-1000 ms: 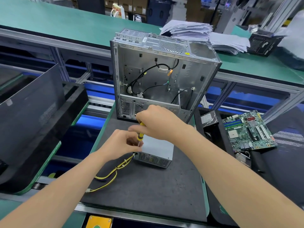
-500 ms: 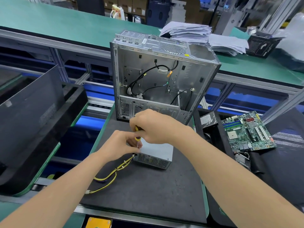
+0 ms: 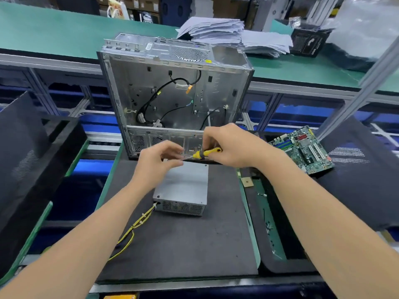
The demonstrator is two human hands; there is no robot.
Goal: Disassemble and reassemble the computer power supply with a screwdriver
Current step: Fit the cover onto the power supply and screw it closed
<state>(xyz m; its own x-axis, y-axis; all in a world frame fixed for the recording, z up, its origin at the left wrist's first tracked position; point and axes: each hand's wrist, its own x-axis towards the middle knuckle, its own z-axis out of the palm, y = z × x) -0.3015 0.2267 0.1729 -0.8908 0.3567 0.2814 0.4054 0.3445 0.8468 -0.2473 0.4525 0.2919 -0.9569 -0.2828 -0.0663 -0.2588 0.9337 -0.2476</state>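
A grey metal power supply (image 3: 185, 184) lies flat on the dark mat (image 3: 183, 244), its yellow cables (image 3: 131, 229) trailing toward the front left. Above its far end, my right hand (image 3: 228, 145) grips a yellow-and-black screwdriver (image 3: 205, 153), held nearly level with the shaft pointing left. My left hand (image 3: 157, 162) is raised off the unit with fingers curled at the screwdriver's tip; whether it pinches a screw there is hidden. Behind the hands, the open computer case (image 3: 174, 93) stands upright with black cables inside.
A green motherboard (image 3: 302, 149) lies at the right on a black tray. A black side panel (image 3: 32, 158) leans at the left. Paper stacks (image 3: 226, 33) sit on the green bench behind the case. A small tan part (image 3: 247, 182) rests at the mat's right edge.
Both hands lifted off the power supply's near left corner and moved up and away. The screwdriver swung from upright to nearly level, and the unit's top is now uncovered.
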